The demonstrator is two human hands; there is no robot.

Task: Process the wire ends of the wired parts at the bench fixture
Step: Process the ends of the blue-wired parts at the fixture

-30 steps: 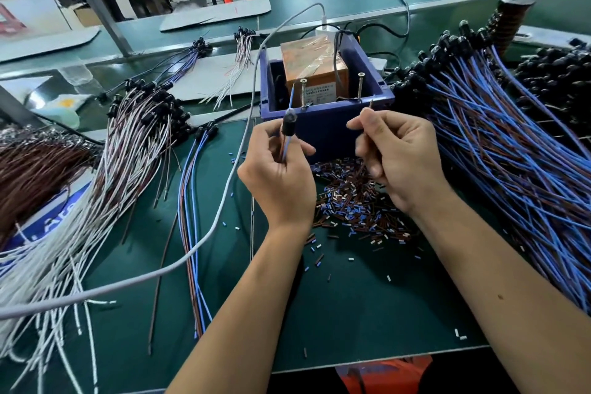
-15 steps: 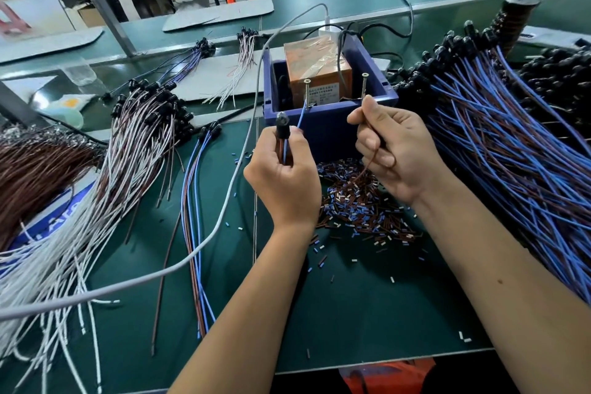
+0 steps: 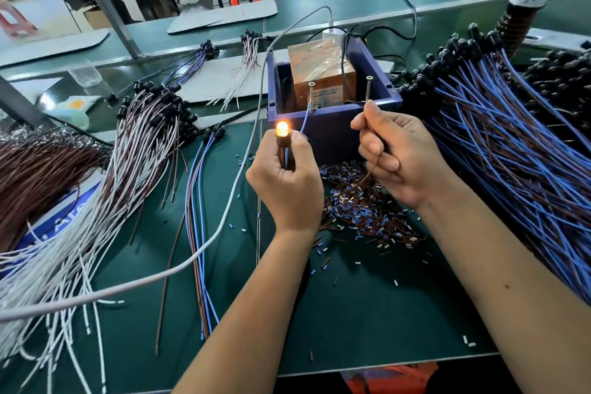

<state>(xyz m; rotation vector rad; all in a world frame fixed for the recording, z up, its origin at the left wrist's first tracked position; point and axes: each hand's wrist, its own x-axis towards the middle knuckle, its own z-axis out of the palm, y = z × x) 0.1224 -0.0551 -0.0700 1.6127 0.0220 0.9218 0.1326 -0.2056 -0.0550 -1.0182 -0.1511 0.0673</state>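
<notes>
Head view: green bench mat (image 3: 367, 313) carries a blue fixture box (image 3: 332, 134) with two upright screws; orange stools stand on the floor beyond it. Cut insulation scraps (image 3: 361, 208) lie just in front of the box. Lamp part (image 3: 282, 134), glowing orange, sits left of the box front; its blue wire (image 3: 305, 120) reaches the left screw. Left hand (image 3: 287, 182) grips the lamp upright. Right hand (image 3: 395, 153) pinches the brown wire (image 3: 371, 169) near the right screw.

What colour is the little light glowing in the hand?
Orange-yellow. The lit lamp glows at the top of the left hand, seen in the head view.
</notes>
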